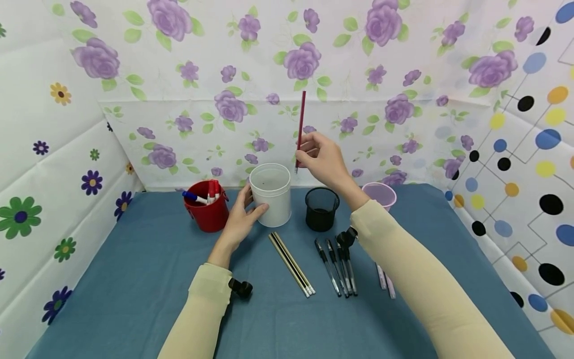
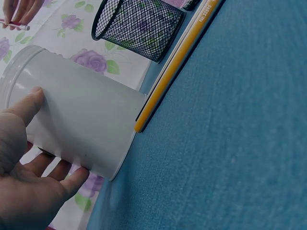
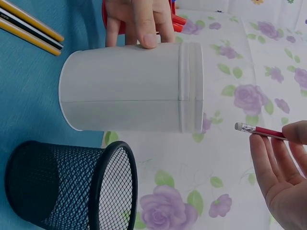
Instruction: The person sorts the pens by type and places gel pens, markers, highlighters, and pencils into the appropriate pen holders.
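Right hand [image 1: 319,158] pinches a slim red pencil [image 1: 302,119] just above its eraser [image 3: 238,126]; left hand [image 1: 240,219] grips a white cylindrical cup [image 1: 275,205] near the blue cloth-covered desk [image 1: 134,279]'s back edge.

A blue-covered desk [image 1: 134,289] carries, left to right along its far side, a red bucket [image 1: 208,219], white container [image 1: 274,207], black mesh cup [image 1: 320,219] and lilac cup [image 1: 379,196]; nearer lie striped pencils [image 1: 292,264], black pens [image 1: 338,269] and slim lilac sticks [image 1: 381,277].

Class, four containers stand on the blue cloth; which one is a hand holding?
The white cylindrical container, between the red bucket-shaped container and the black mesh cup. The person's left hand grips it; no hand touches those two or the light-purple cup.
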Demonstrator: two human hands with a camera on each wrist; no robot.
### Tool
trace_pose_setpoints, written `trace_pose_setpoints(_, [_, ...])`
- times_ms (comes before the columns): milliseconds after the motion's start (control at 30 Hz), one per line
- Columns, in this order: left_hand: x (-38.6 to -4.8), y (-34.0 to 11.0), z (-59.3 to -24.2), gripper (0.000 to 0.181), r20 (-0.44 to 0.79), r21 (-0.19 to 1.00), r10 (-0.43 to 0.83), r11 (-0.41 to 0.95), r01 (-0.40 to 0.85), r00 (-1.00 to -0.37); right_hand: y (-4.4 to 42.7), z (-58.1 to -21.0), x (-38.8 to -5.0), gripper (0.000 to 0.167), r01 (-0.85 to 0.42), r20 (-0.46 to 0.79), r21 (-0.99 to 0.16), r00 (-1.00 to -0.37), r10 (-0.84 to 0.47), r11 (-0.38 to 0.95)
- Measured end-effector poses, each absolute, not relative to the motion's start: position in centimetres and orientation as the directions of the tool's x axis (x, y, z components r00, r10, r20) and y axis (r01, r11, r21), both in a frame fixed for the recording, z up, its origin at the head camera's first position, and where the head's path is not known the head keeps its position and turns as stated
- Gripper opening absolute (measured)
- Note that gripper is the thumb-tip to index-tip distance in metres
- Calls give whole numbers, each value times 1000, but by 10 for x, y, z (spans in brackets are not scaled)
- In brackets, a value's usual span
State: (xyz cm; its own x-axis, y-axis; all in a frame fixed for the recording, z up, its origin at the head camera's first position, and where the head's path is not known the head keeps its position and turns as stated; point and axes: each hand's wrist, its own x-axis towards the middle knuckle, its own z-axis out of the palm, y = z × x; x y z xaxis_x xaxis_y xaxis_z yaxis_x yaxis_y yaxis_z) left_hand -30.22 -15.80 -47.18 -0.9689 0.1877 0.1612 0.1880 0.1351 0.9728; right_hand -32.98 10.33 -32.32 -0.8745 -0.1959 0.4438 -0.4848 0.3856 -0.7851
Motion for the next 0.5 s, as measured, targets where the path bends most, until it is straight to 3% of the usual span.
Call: trace_pose_setpoints(500, [-302, -158, -470, 81, 165, 975, 186, 119, 189, -969, 80, -323, -344, 25, -495, 440, -798, -868, -229, 344])
